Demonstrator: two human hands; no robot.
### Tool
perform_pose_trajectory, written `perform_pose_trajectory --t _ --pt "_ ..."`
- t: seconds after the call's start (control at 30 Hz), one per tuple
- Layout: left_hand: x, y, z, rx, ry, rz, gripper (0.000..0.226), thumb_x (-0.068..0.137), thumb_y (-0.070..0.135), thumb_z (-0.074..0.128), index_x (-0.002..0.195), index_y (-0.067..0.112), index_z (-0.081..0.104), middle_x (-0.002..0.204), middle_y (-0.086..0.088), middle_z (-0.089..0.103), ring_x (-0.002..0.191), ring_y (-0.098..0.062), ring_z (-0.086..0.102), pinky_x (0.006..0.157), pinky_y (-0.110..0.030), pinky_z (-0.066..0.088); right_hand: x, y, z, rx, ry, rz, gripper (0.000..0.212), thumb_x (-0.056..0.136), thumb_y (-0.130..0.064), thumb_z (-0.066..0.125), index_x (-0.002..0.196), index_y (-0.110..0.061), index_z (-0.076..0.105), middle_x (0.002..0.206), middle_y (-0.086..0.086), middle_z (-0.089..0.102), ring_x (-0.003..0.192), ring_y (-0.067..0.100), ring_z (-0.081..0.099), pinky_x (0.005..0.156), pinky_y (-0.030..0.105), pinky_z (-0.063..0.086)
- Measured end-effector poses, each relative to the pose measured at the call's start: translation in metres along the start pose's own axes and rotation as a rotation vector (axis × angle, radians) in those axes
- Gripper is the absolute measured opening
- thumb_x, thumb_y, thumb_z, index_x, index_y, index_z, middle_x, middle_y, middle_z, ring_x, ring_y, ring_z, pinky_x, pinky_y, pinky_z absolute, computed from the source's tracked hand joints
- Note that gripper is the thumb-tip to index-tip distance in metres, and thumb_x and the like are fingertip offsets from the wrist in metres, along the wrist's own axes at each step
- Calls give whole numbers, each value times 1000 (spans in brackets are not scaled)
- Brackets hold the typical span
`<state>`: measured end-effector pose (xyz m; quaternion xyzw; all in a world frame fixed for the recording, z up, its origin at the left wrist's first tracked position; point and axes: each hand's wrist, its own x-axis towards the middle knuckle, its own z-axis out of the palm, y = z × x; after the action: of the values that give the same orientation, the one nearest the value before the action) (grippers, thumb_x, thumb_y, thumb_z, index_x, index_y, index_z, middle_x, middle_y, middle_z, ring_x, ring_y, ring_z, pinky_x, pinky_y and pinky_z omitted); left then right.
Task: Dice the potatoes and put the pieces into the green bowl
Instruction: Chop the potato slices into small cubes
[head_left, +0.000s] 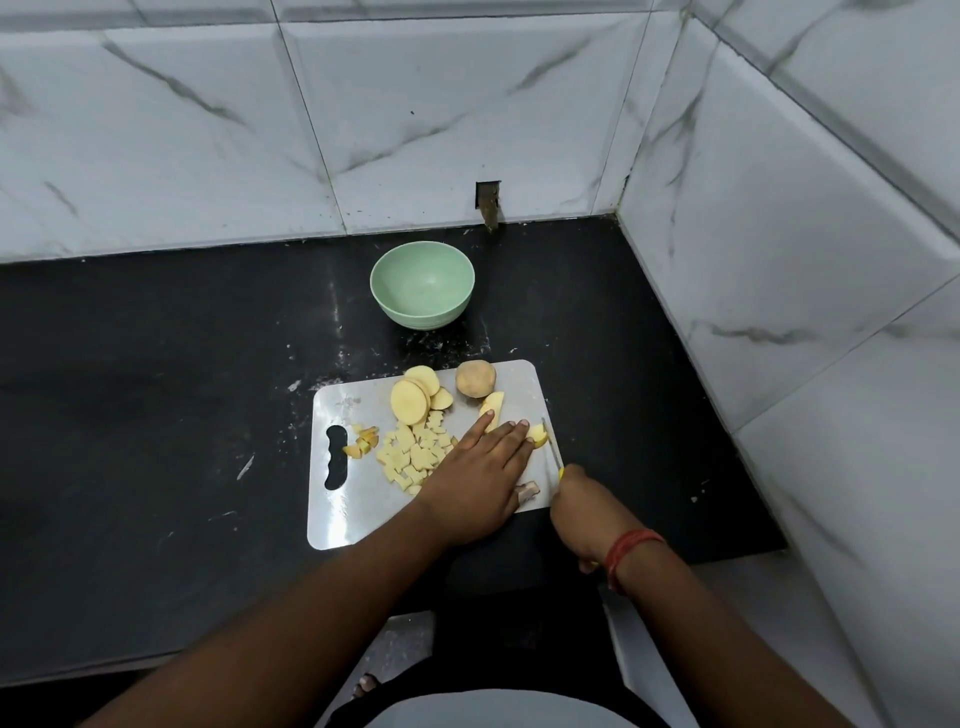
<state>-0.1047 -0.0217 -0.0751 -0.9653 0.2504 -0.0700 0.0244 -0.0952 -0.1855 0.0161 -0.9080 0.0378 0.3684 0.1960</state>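
Observation:
On the steel cutting board (358, 512), my left hand (480, 470) lies with straight fingers pressing a potato piece (537, 433) near the board's right edge. My right hand (582, 506) grips a yellow-handled knife (554, 447), its blade beside that piece. A heap of diced potato (413, 452) lies mid-board, with round slices (413, 397), a wedge (492, 405) and an unpeeled potato (475, 378) behind it. The green bowl (422, 286) stands beyond the board with nothing in it.
A few skin-on scraps (362, 441) lie by the board's handle slot, and another scrap (527, 491) sits near its front right corner. The black counter (156, 415) ends at tiled walls behind and to the right. A red thread band circles my right wrist.

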Motion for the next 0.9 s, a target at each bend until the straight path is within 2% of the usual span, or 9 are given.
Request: perform_pose_trajectory --t 0.07,0.17,0.4,0.6,0.67,0.73,0.8,0.87,0.9 --pt "1 1 -1 8 -8 -3 64 104 49 32 147 6 48 156 -16 44 145 -29 40 125 -47 8 1 0 0 14 7 11 26 97 -5 36 122 -4 39 99 15 50 72 33 60 47 38 54" --pt "1 2 -1 34 -21 -14 66 104 50 28 146 5 49 156 -17 44 145 -30 39 125 -48 9 1 1 -3 20 44 28 24 98 -8 35 122 -6 40 89 11 49 71 32 63 54 41 59" --pt "1 5 -3 16 -3 -63 60 103 50 39 141 7 54 150 -15 48 140 -30 42 124 -51 19 -4 2 -2 28 42 40 28 98 -7 38 125 -5 37 88 10 46 73 31 61 47 36 54" --pt "-1 6 1 -23 14 -61 61 103 50 39 146 7 49 148 -15 48 137 -30 44 123 -49 23 -8 3 9 10 26 49 16 96 -3 38 112 -6 39 100 16 52 73 33 60 44 36 51" --pt "0 6 2 -39 18 -52 60 103 50 39 147 9 48 148 -15 49 137 -30 45 123 -49 24 -5 3 12 12 7 73 19 97 -5 39 117 -5 37 107 17 55 83 34 63 53 39 55" --pt "1 6 2 -44 25 -41 59 103 49 40 147 10 48 147 -15 49 136 -29 45 123 -48 24 -3 6 15 7 -10 63 28 100 -10 37 127 -2 37 111 15 55 100 33 62 77 41 55" --pt "2 5 1 -40 35 -32 58 103 48 42 146 10 50 145 -15 51 135 -29 46 124 -47 24 -2 9 17 2 7 -25 35 99 -10 37 132 1 37 117 18 56 106 35 60 84 39 52" --pt "2 5 0 -36 47 -28 57 103 48 43 145 10 52 143 -14 53 134 -28 48 124 -46 24 -3 11 15 -6 29 -38 33 98 -8 39 130 0 38 114 20 56 98 35 62 75 39 54" --pt "2 5 1 -41 53 -27 57 103 47 43 144 9 53 143 -14 54 133 -27 48 124 -45 24 -3 12 14 1 37 -14 30 97 -6 40 127 -1 38 107 19 56 87 35 63 64 38 55"
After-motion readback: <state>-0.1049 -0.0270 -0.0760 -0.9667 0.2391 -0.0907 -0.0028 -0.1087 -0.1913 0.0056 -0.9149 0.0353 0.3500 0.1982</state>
